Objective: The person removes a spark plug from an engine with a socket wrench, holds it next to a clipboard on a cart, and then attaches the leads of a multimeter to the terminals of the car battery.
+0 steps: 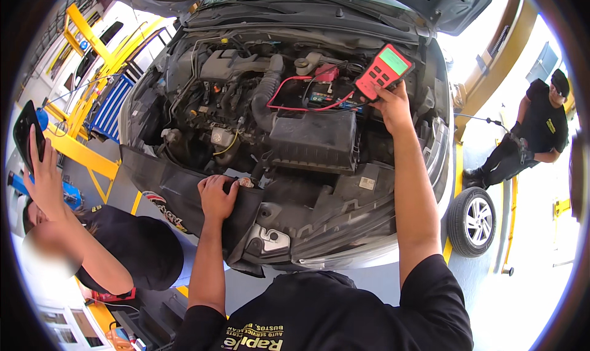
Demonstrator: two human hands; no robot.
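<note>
My right hand [394,109] holds a red handheld battery tester [382,72] over the right side of the engine bay, its screen lit green. A red lead [289,109] and a black lead run from the tester toward the car battery [322,96], where a red clamp [326,73] sits. The exact clamp contacts are too small to tell. My left hand [218,197] rests on the black fender cover [184,194] draped over the car's front edge, its fingers laid over the cover and holding nothing.
A black air filter box [314,136] and the engine [224,102] lie under the raised hood [455,1]. On my left a person holds up a phone [27,136]. A loose wheel [472,222] stands at right, with another person [541,124] beyond. Yellow lift posts [92,154] flank the car.
</note>
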